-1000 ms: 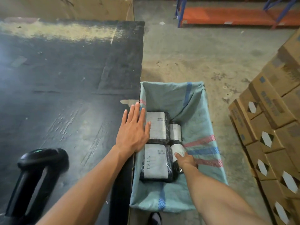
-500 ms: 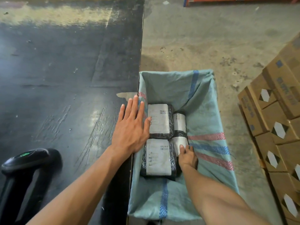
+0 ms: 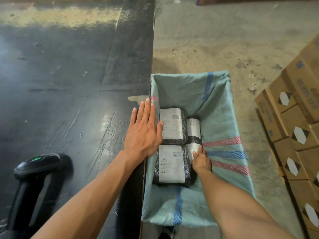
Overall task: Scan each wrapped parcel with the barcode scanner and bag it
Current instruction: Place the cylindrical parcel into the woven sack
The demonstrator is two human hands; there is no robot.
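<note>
Right hand (image 3: 201, 162) is down inside the green woven bag (image 3: 222, 118), fingers curled onto the near right parcel (image 3: 194, 150), the one standing on its side with a white label. Looks like it's gripping the top edge of it, though the thumb is hidden so I can't say how firmly. Just past that hand's fingertips there's another narrow wrapped parcel (image 3: 193, 126) tucked against the bag's right wall. To the left of the hand, touching the parcel it holds, a flat black-wrapped parcel (image 3: 170, 164) lies label up, and beyond that one sits a second flat parcel (image 3: 171, 124), also label up with a barcode showing. So four parcels, all packed together in the bottom of the bag.

Left hand (image 3: 142, 133) is spread flat with straight fingers, palm down on the edge of the black table (image 3: 69, 75), right where the bag's rim meets it. Holding nothing.

Well off to the left of that hand, near the person, the black barcode scanner (image 3: 37, 171) stands on the table with a green light on its head. Out to the right of the bag, stacked cardboard boxes (image 3: 293, 131) sit on the concrete floor (image 3: 215, 40).
</note>
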